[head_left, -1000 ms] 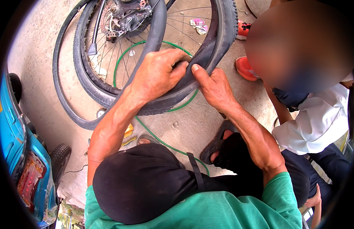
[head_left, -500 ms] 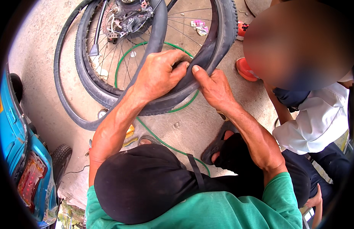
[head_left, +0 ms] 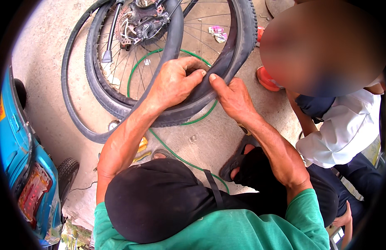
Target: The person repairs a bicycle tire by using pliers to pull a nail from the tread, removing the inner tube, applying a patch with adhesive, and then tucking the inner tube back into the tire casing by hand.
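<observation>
A bicycle wheel with a black knobby tire (head_left: pixel 243 23) and disc brake (head_left: pixel 136 27) lies before me. A loose black inner tube (head_left: pixel 69 87) loops out to its left and crosses over the spokes. My left hand (head_left: pixel 176 79) is closed on the tire's near right section, fingers curled into its inside. Just to the right, my right hand (head_left: pixel 228 93) grips the same tire, thumb pressed on the inner wall. Whether any tube is pinched under my fingers is unclear.
A green hose (head_left: pixel 176 154) winds over the concrete. A blue vehicle (head_left: pixel 18 141) stands at the left. A person in a white sleeve (head_left: pixel 342 129) is close on my right. Yellow items (head_left: pixel 142 146) lie near my sandalled foot (head_left: pixel 238 162); a pink wrapper (head_left: pixel 218 33) lies beyond the spokes.
The wheel, tube and my hands have shifted very slightly right and down in the view. Both hands keep their grip at the same part of the tire.
</observation>
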`<state>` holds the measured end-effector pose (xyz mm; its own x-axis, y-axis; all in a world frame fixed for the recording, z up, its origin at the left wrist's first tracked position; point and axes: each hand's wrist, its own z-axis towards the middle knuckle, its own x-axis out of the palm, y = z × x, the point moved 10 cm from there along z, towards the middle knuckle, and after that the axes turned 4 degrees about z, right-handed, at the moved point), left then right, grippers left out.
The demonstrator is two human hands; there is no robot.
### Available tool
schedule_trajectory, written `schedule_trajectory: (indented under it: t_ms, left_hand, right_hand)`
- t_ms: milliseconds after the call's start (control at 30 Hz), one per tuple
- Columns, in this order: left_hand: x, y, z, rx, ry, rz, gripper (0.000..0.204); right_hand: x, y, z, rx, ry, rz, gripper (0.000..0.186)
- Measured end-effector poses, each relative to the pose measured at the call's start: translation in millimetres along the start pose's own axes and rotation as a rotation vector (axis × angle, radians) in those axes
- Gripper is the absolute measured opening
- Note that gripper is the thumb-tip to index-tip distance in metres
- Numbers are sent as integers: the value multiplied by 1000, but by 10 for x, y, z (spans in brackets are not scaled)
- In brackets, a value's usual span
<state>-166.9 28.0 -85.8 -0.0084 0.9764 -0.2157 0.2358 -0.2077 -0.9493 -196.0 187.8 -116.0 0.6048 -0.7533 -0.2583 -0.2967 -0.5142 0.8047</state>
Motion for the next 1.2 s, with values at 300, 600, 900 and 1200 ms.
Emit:
schedule_trajectory:
  t_ms: [300,600,900,1200]
  left_hand:
    - [91,244,-73,-112,-51,-249,20]
    - [99,209,-49,-115,-151,-313,18]
    - [17,229,-75,-122,-298,-260,20]
    - [72,-290,-71,-190,55,-985,19]
  right_hand:
    - [-20,145,-59,41,-10,-94,53]
    - [-26,217,-82,32,-17,-114,51]
    - [-18,155,-70,72,-25,-106,53]
    - [-8,210,-90,63,-14,-88,59]
